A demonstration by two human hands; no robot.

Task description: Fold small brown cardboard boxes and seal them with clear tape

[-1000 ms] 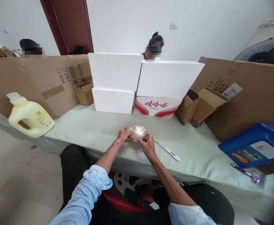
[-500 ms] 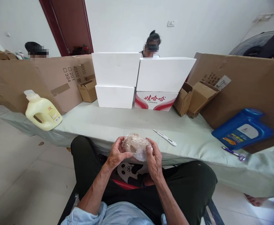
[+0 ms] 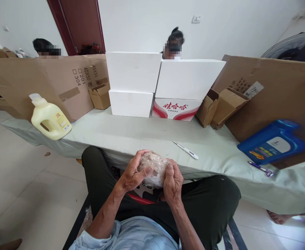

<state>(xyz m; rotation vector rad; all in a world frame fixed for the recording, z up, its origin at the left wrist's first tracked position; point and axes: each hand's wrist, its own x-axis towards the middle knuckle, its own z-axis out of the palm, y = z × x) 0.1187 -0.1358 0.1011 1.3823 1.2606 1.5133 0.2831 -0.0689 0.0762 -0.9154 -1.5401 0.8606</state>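
Note:
Between my two hands, above my lap at the table's near edge, is a rounded bundle wrapped in clear, crinkled plastic. Its contents look pale brownish, but I cannot make out what they are. My left hand grips its left side, the thumb lying across the front. On the right side my right hand is closed around it, thumb on top. A white craft knife lies on the table, just beyond my right hand and apart from it.
The cloth-covered table bears stacked white boxes, small cartons and large cardboard panels. A yellow jug stands left; a blue bottle and a purple razor-like tool lie right. Two people sit behind the boxes.
Both hands have brought the wrapped bundle slightly lower and closer to me, tilting it a little. My view has shifted slightly. A person's foot and green clothing now show at lower left.

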